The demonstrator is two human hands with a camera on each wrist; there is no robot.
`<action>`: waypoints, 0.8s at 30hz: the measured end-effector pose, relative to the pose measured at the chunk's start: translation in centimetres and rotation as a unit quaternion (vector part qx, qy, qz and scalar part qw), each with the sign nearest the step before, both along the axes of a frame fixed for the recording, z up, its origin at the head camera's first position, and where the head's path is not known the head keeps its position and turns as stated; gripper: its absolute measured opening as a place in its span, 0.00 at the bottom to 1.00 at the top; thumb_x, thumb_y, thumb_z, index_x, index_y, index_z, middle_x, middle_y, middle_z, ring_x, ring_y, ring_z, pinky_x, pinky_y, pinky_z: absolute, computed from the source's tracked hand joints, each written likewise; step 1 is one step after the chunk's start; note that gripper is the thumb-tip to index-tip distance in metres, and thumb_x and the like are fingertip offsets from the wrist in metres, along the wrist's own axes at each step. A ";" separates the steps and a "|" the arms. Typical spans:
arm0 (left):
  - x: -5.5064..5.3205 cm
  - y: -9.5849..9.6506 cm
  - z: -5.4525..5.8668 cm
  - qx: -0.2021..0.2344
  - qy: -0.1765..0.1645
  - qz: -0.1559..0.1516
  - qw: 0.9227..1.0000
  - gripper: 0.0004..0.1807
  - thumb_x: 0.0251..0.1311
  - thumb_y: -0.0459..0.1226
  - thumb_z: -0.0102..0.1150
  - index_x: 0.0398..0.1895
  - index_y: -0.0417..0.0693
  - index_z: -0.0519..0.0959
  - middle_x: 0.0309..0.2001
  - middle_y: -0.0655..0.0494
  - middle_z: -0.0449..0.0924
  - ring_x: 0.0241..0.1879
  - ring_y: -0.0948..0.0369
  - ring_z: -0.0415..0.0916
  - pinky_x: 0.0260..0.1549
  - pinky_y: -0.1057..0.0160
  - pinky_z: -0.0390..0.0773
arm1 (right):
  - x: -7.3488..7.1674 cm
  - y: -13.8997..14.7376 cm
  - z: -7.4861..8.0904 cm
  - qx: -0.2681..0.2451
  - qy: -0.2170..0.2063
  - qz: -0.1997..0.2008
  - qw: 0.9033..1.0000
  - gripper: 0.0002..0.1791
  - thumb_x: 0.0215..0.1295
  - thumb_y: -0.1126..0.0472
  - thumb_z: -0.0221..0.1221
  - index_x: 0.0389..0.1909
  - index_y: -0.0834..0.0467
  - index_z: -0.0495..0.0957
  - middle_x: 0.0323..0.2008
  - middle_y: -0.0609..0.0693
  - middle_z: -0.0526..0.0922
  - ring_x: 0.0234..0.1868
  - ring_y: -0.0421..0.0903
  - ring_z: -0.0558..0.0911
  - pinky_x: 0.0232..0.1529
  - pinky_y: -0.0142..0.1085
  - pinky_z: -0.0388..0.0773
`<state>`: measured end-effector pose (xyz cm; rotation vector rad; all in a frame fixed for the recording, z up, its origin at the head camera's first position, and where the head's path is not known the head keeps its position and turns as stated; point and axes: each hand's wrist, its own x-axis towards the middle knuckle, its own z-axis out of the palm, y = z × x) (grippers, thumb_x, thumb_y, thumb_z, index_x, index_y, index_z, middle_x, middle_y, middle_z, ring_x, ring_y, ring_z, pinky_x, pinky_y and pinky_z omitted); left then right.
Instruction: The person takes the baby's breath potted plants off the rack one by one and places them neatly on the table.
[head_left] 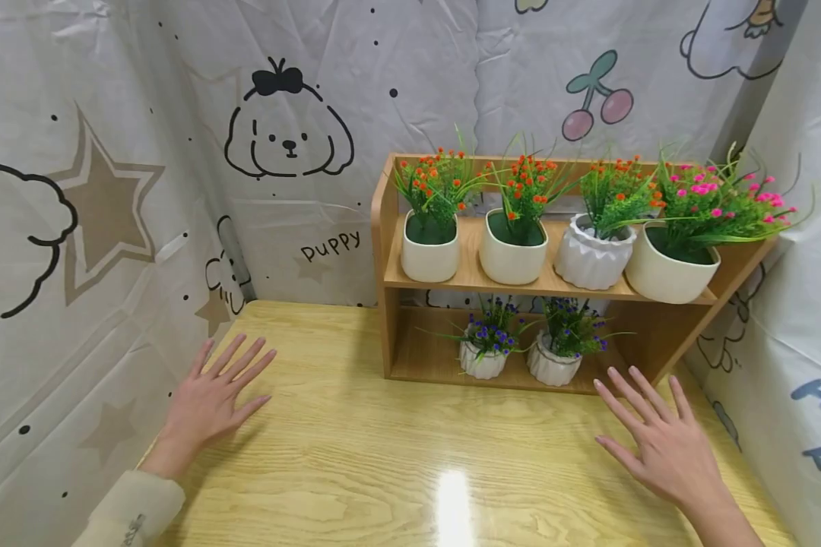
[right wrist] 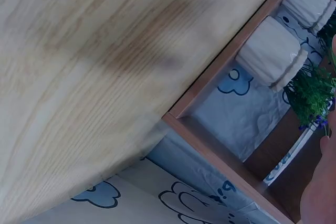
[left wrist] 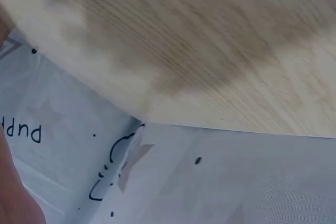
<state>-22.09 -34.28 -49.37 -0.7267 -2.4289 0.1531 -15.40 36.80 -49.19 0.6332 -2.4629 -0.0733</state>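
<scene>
My left hand [head_left: 208,399] is held over the left side of the table with its fingers spread, holding nothing. On the right, my right hand [head_left: 664,437] is likewise spread, just in front of the right end of a two-tier wooden shelf [head_left: 379,304]. The upper tier bears white pots of orange flowers [head_left: 431,247], [head_left: 513,251], a ribbed white pot [head_left: 594,254] and a pot of pink flowers [head_left: 673,266]. Below stand two small white pots [head_left: 482,358], [head_left: 554,361] with purple flowers. The right wrist view shows a lower pot [right wrist: 270,51] near the shelf's edge.
The pale wooden table [head_left: 356,456] lies in front of the shelf, with a bright light reflection. White printed cloth [head_left: 301,220] hangs behind it and along both sides, close to each hand.
</scene>
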 end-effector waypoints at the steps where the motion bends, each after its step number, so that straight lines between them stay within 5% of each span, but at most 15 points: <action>1: 0.0 0.1 0.1 0.002 0.004 -0.002 1.000 0.41 0.63 0.64 0.48 0.77 0.58 0.68 0.81 0.57 0.58 0.78 0.47 0.58 0.80 0.38 0.42 | 0.0 -0.1 0.1 -0.004 0.000 0.000 1.000 0.45 0.71 0.22 0.37 0.79 0.45 0.64 0.82 0.48 0.58 0.83 0.54 0.54 0.82 0.63 0.38; 8: -0.5 3.3 1.4 0.064 0.063 -0.011 0.996 0.36 0.74 0.64 0.38 0.77 0.59 0.69 0.77 0.52 0.67 0.76 0.47 0.62 0.79 0.37 0.48 | -0.4 -0.6 1.9 -0.108 0.019 -0.002 0.994 0.46 0.72 0.22 0.38 0.79 0.48 0.64 0.80 0.49 0.61 0.84 0.49 0.52 0.84 0.52 0.36; 14: -1.5 9.4 3.6 0.165 0.061 -0.017 0.984 0.36 0.75 0.65 0.38 0.79 0.60 0.66 0.75 0.53 0.69 0.72 0.48 0.65 0.72 0.40 0.62 | -1.6 -0.3 5.0 -0.227 0.076 0.009 0.971 0.46 0.71 0.24 0.45 0.75 0.54 0.70 0.74 0.57 0.71 0.80 0.50 0.61 0.83 0.39 0.48; 19: -2.2 14.9 6.2 0.270 0.020 -0.069 0.960 0.36 0.74 0.62 0.46 0.80 0.59 0.63 0.76 0.54 0.68 0.68 0.48 0.69 0.62 0.43 0.71 | -3.1 1.0 8.0 -0.336 0.121 0.019 0.934 0.41 0.70 0.30 0.55 0.70 0.57 0.75 0.68 0.59 0.76 0.74 0.37 0.67 0.74 0.24 0.56; 24: -2.7 19.7 8.7 0.354 -0.020 -0.132 0.926 0.38 0.68 0.48 0.61 0.79 0.52 0.63 0.75 0.53 0.68 0.70 0.50 0.67 0.69 0.47 0.71 | -4.0 2.4 10.5 -0.399 0.134 0.000 0.907 0.31 0.71 0.48 0.62 0.70 0.58 0.75 0.68 0.53 0.75 0.72 0.35 0.66 0.73 0.25 0.57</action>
